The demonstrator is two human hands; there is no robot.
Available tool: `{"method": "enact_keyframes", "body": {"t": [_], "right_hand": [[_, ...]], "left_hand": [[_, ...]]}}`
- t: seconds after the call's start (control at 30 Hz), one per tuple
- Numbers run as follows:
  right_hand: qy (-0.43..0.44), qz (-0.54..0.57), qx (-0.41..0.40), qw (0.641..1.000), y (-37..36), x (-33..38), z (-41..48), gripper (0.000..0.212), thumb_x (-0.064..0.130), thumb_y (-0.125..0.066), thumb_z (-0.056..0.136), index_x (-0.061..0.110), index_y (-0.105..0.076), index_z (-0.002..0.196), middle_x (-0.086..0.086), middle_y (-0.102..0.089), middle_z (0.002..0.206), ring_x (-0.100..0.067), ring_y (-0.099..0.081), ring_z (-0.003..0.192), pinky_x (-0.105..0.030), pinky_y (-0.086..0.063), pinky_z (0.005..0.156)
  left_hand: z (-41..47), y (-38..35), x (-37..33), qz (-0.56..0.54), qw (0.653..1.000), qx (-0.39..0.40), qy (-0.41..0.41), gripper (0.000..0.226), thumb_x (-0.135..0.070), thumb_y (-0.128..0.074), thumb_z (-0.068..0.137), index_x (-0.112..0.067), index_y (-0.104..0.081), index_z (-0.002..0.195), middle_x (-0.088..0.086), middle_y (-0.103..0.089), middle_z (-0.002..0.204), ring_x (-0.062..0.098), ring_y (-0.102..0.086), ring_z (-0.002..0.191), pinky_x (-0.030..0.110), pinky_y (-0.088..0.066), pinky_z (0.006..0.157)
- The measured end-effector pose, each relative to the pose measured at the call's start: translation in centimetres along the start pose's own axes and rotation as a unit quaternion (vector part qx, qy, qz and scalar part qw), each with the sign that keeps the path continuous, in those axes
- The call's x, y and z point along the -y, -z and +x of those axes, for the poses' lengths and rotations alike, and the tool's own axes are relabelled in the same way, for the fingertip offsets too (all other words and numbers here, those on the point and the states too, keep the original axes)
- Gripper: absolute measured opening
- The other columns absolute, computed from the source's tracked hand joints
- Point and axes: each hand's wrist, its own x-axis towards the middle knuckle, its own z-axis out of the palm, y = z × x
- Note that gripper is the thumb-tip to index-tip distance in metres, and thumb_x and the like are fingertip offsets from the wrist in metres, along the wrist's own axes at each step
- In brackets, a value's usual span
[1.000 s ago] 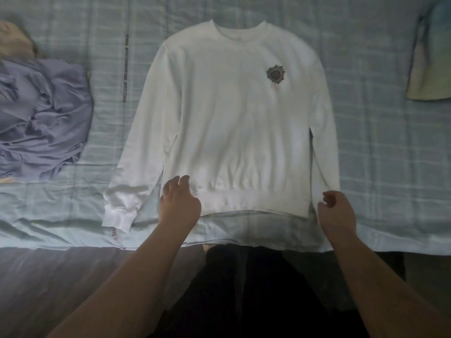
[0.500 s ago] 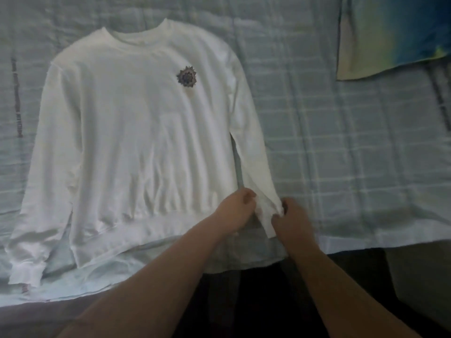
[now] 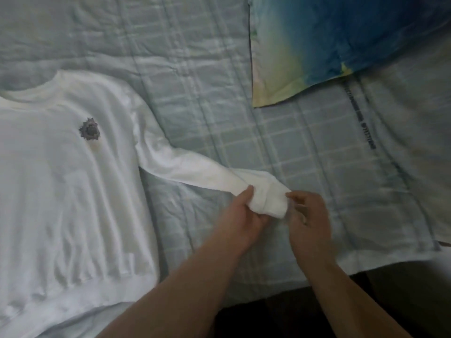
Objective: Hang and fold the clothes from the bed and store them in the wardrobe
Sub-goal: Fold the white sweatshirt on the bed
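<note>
Both hands hold the sleeve cuff (image 3: 268, 203) of the white long-sleeved knit sweatshirt (image 3: 61, 191). The left hand (image 3: 240, 217) wraps thumb and curled fingers round it, and the blurred right hand (image 3: 310, 215) seems to pinch its end. The sweatshirt lies flat, front up, at the frame's left, its sleeve stretched toward the centre. It looks soft, light and limp, so cuffs, shoulders and hem are probably the best holds. The pale blue checked quilt (image 3: 207, 93) gives open room right of the body. A blue-and-yellow tie-dyed cloth (image 3: 317, 45) lies upper right, well apart. The bed's edge (image 3: 366, 267) runs below the hands.
</note>
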Motion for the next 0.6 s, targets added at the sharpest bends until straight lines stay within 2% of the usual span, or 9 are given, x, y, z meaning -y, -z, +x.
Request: {"method": "enact_keyframes", "body": {"t": [0.07,0.17,0.2,0.23,0.3,0.4,0.5,0.57,0.6], "right_hand": [[-0.199,0.071,-0.006,0.977,-0.2,-1.9,3.1,0.011,0.021,-0.057,0.096,0.023,-0.065,0.103,-0.003,-0.067,0.111,-0.016,-0.065,0.098,-0.032,-0.052,0.086],[-0.399,0.287,0.11,0.864,-0.4,-3.7,6.5,0.046,0.046,-0.06,0.093,0.009,-0.067,0.119,-0.014,-0.071,0.116,-0.029,-0.069,0.106,-0.044,-0.053,0.095],[-0.394,0.304,0.124,0.859,-0.4,-3.6,7.0,0.045,0.045,-0.058,0.094,0.008,-0.067,0.119,-0.013,-0.071,0.116,-0.029,-0.068,0.108,-0.046,-0.052,0.098],[-0.368,0.283,0.115,0.878,-0.5,-3.3,7.4,0.036,0.038,-0.058,0.095,0.009,-0.069,0.115,-0.011,-0.072,0.113,-0.027,-0.069,0.105,-0.046,-0.052,0.097],[-0.265,0.155,0.049,0.95,-0.6,-2.9,8.2,0.023,0.03,-0.06,0.092,0.012,-0.071,0.101,-0.008,-0.073,0.104,-0.022,-0.07,0.093,-0.044,-0.054,0.092],[-0.13,0.006,-0.052,0.99,-0.1,-1.6,9.5,0.028,0.034,-0.05,0.092,0.011,-0.061,0.102,-0.009,-0.066,0.101,-0.025,-0.062,0.091,-0.038,-0.05,0.082],[-0.046,0.004,-0.1,0.994,0.9,-0.2,11.0,0.015,0.016,-0.048,0.101,0.004,-0.056,0.106,-0.006,-0.056,0.096,-0.013,-0.051,0.086,-0.023,-0.034,0.073],[0.005,-0.027,-0.143,0.989,1.5,0.5,12.1,0.015,0.007,-0.048,0.101,-0.003,-0.056,0.107,-0.005,-0.052,0.094,-0.002,-0.041,0.08,-0.018,-0.028,0.071],[0.012,-0.034,-0.153,0.988,1.7,0.5,12.7,0.015,0.006,-0.048,0.101,-0.004,-0.056,0.109,-0.005,-0.051,0.094,0.0,-0.039,0.08,-0.018,-0.027,0.071]], "left_hand": [[1.4,-0.7,0.9,-0.008,1.0,-0.017,-0.001,0.026,-0.014,-0.045,0.103,0.0,-0.065,0.113,0.017,-0.075,0.103,0.026,-0.075,0.087,0.037,-0.062,0.069],[2.5,-1.4,1.9,0.003,0.999,-0.044,0.003,0.027,-0.014,-0.047,0.103,0.001,-0.065,0.115,0.018,-0.074,0.105,0.026,-0.075,0.086,0.035,-0.062,0.068],[2.8,-1.5,2.0,0.007,0.999,-0.052,0.0,0.029,-0.015,-0.049,0.101,0.003,-0.063,0.12,0.02,-0.073,0.111,0.027,-0.075,0.09,0.036,-0.062,0.071],[3.0,-1.6,2.0,0.012,0.998,-0.054,0.0,0.034,-0.016,-0.05,0.1,0.003,-0.06,0.127,0.021,-0.07,0.119,0.028,-0.074,0.095,0.037,-0.062,0.074],[3.3,-1.7,1.6,0.047,0.997,-0.063,0.012,0.04,-0.017,-0.052,0.099,0.001,-0.056,0.134,0.02,-0.067,0.125,0.028,-0.072,0.099,0.041,-0.062,0.08],[2.4,-2.2,0.1,0.193,0.976,-0.085,0.051,0.028,-0.023,-0.052,0.101,-0.007,-0.063,0.12,0.015,-0.07,0.108,0.024,-0.072,0.086,0.039,-0.061,0.077],[0.6,-3.7,-2.9,0.442,0.888,-0.122,-0.003,0.018,-0.025,-0.053,0.1,-0.014,-0.067,0.1,0.006,-0.069,0.09,0.017,-0.067,0.071,0.028,-0.052,0.063],[0.2,-4.9,-5.0,0.541,0.822,-0.138,-0.109,0.015,-0.018,-0.054,0.098,-0.015,-0.065,0.089,0.002,-0.069,0.084,0.018,-0.064,0.074,0.028,-0.05,0.066],[0.5,-5.2,-6.0,0.591,0.771,-0.145,-0.187,0.013,-0.016,-0.055,0.095,-0.017,-0.064,0.086,-0.001,-0.07,0.085,0.018,-0.064,0.077,0.029,-0.05,0.069]]}}
